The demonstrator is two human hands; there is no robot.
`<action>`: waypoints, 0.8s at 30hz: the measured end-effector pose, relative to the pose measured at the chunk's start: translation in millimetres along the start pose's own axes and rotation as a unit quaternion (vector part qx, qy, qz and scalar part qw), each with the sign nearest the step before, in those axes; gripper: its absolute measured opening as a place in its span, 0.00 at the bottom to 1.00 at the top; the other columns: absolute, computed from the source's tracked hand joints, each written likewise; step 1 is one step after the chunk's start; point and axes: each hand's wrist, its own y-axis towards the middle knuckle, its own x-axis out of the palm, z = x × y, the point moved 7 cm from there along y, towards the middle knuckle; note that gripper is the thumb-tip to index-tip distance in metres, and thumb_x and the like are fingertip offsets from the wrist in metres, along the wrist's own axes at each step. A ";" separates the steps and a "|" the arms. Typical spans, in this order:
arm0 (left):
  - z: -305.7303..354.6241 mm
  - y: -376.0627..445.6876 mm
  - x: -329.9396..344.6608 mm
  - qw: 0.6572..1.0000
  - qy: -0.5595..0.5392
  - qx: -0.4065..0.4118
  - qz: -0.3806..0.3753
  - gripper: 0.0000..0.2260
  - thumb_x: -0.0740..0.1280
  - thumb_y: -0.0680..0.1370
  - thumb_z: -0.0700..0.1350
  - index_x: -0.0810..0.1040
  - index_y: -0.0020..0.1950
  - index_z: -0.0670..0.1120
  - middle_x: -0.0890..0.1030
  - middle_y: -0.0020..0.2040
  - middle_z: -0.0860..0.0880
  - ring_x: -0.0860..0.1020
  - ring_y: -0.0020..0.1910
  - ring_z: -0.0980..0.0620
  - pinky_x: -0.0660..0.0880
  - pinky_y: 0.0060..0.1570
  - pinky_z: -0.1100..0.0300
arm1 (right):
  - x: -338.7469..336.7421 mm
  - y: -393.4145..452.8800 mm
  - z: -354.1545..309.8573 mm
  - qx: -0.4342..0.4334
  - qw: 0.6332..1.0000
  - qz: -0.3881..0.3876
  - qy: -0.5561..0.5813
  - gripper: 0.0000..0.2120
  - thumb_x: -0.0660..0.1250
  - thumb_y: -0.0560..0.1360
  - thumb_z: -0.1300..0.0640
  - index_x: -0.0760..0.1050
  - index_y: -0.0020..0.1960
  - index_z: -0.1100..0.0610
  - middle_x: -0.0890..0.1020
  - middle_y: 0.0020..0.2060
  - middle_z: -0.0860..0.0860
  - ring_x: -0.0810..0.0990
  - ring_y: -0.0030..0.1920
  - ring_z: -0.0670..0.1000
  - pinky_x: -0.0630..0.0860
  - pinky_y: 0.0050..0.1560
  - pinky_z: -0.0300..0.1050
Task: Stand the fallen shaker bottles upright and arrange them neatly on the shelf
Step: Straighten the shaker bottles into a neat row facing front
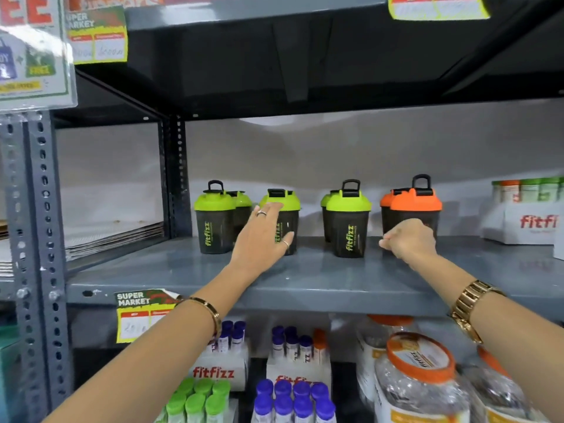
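Our left hand lies flat against a green-lidded shaker; our right hand, seemingly clenched, covers the orange-lidded shaker.

**Lime, orange and grey on the rack**

The shelf is flat blue-grey. The shakers are smoky black: the left one wears a lime-green lid and lime lettering, the right one a bright orange lid. A white box carries red lettering. Below, tubes have purple caps, others green. A gold watch gleams.
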 end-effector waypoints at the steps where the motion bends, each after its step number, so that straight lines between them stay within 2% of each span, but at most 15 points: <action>1: 6.5 0.2 4.4 1.000 -0.012 -0.003 -0.005 0.24 0.65 0.75 0.47 0.64 0.69 0.42 0.71 0.66 0.41 0.66 0.67 0.42 0.67 0.60 0.52 | -7.6 1.7 5.0 0.000 1.000 0.012 -0.005 0.15 0.73 0.71 0.60 0.80 0.55 0.66 0.81 0.56 0.64 0.78 0.58 0.63 0.74 0.59 0.50; 3: 18.5 1.9 12.0 0.999 -0.036 -0.005 -0.014 0.25 0.66 0.75 0.47 0.64 0.69 0.43 0.71 0.66 0.42 0.68 0.65 0.43 0.68 0.57 0.52 | -20.2 4.3 12.2 -0.001 1.000 0.029 -0.011 0.15 0.73 0.71 0.59 0.80 0.54 0.65 0.81 0.57 0.63 0.75 0.62 0.63 0.72 0.60 0.51; 5: 28.3 4.6 21.3 0.998 -0.057 -0.019 -0.029 0.25 0.66 0.75 0.48 0.63 0.69 0.43 0.71 0.66 0.42 0.68 0.65 0.44 0.67 0.58 0.53 | -30.7 5.8 17.2 -0.002 0.999 0.042 -0.016 0.15 0.73 0.70 0.58 0.80 0.53 0.66 0.81 0.56 0.63 0.76 0.62 0.63 0.73 0.60 0.53; 9: 43.5 9.3 48.0 0.992 -0.081 -0.055 -0.073 0.27 0.67 0.73 0.49 0.62 0.69 0.44 0.72 0.64 0.40 0.71 0.62 0.40 0.69 0.57 0.50 | -48.7 8.6 26.9 -0.001 0.996 0.083 -0.020 0.17 0.73 0.70 0.55 0.79 0.51 0.68 0.82 0.52 0.64 0.79 0.57 0.64 0.75 0.52 0.51; 11: 49.7 12.0 59.9 0.988 -0.101 -0.078 -0.092 0.28 0.69 0.72 0.49 0.62 0.67 0.43 0.72 0.62 0.39 0.71 0.61 0.39 0.68 0.57 0.50 | -53.6 8.7 28.7 0.007 0.995 0.101 -0.019 0.24 0.75 0.69 0.53 0.73 0.56 0.68 0.79 0.56 0.66 0.77 0.59 0.66 0.75 0.52 0.53; 14: 56.0 18.5 79.7 0.970 -0.154 -0.143 -0.121 0.28 0.72 0.70 0.48 0.65 0.63 0.40 0.73 0.59 0.38 0.71 0.60 0.39 0.68 0.54 0.53 | -51.2 14.6 37.1 0.038 0.995 0.093 0.013 0.40 0.78 0.66 0.55 0.59 0.67 0.68 0.67 0.67 0.66 0.68 0.68 0.67 0.69 0.63 0.57; 16: 55.0 21.5 95.3 0.953 -0.178 -0.188 -0.157 0.30 0.74 0.68 0.50 0.64 0.61 0.38 0.72 0.60 0.38 0.71 0.60 0.40 0.69 0.56 0.52 | -43.5 19.9 41.6 0.049 0.997 0.056 0.002 0.44 0.78 0.65 0.55 0.55 0.69 0.67 0.63 0.70 0.65 0.64 0.70 0.66 0.66 0.66 0.58; 19: 47.8 26.0 115.3 0.929 -0.200 -0.236 -0.202 0.33 0.74 0.67 0.52 0.64 0.62 0.38 0.73 0.62 0.40 0.72 0.61 0.42 0.71 0.58 0.52 | -29.8 31.5 51.5 0.075 0.997 -0.012 -0.010 0.40 0.76 0.68 0.54 0.56 0.68 0.65 0.66 0.68 0.64 0.67 0.69 0.65 0.68 0.65 0.58; 22: 37.8 31.9 128.8 0.913 -0.233 -0.258 -0.212 0.31 0.75 0.67 0.51 0.66 0.63 0.39 0.74 0.63 0.43 0.73 0.61 0.44 0.70 0.59 0.54 | -17.2 40.5 55.2 0.077 0.995 -0.058 -0.036 0.34 0.73 0.70 0.49 0.62 0.66 0.64 0.74 0.64 0.62 0.72 0.65 0.64 0.70 0.65 0.58; 24: 35.0 35.3 136.7 0.906 -0.252 -0.260 -0.219 0.30 0.75 0.68 0.50 0.67 0.63 0.40 0.75 0.63 0.43 0.73 0.60 0.45 0.70 0.60 0.54 | -11.9 46.1 57.9 0.078 0.993 -0.070 -0.051 0.32 0.71 0.71 0.48 0.63 0.66 0.63 0.75 0.63 0.61 0.73 0.65 0.64 0.69 0.66 0.59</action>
